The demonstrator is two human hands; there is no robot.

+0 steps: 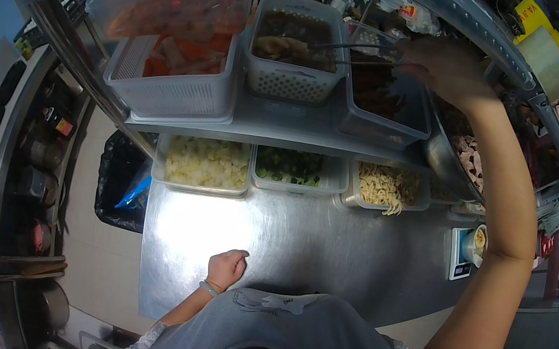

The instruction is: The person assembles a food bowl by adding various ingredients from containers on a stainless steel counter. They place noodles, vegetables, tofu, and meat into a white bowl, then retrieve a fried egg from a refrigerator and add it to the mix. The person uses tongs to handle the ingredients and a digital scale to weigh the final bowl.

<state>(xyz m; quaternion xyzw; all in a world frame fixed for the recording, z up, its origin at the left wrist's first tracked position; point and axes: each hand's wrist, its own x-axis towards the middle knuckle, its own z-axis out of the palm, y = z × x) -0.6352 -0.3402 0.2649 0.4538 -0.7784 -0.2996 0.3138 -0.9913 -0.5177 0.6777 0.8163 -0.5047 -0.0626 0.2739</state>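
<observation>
thin dark two-pronged utensil (371, 64): over the shelf's (287, 129) right half, prongs reaching the white perforated basket (291, 88) at mid-edge. right hand (447, 69): blurred, fingers closed round the utensil. left hand (225, 268): loosely curled, empty, toward the counter's (297, 245) left edge. flanking the basket: ribbed translucent bin (170, 92), left; smooth clear tub (382, 129), brown strips, right. below, along the counter's back edge: pale cubes (206, 164), dark greens (290, 167), tangled shreds (386, 184).
</observation>
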